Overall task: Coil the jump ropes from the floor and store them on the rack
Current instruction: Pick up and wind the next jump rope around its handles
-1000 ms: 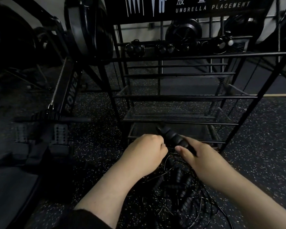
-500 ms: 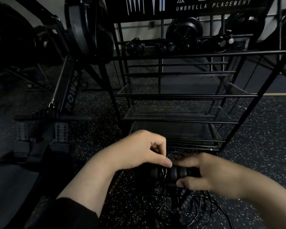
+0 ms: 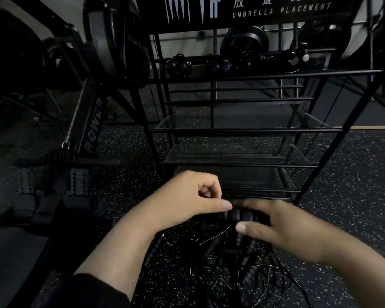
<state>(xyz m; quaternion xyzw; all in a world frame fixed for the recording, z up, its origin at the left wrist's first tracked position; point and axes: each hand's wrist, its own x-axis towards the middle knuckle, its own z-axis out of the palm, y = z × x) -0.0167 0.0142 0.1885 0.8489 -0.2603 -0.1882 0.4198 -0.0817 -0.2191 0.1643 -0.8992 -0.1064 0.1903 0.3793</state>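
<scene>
A dark speckled rubber gym floor (image 3: 353, 174) is carrying a black tiered wire rack (image 3: 231, 130) headed by an "UMBRELLA PLACEMENT" sign (image 3: 280, 8), with a rowing machine (image 3: 91, 130) standing to its left. The tangled jump ropes (image 3: 242, 274) are lying on the floor just in front of the rack's lowest shelf, directly below both hands.

A second ago the ribbed black handle (image 3: 242, 215) was pointing up toward the rack. It is now lying horizontal and lower, just above the tangle. The right hand (image 3: 282, 230) is closing around this handle, thumb beneath and fingers over the top. The left hand (image 3: 191, 201) is pinching narrowly at the handle's left end; the thin cord presumably held there is too dark to confirm.

Judgement: the handle is being repositioned for winding, so coiling is only beginning. No rope is resting on the rack shelves yet, and most cord is remaining loose on the floor.
</scene>
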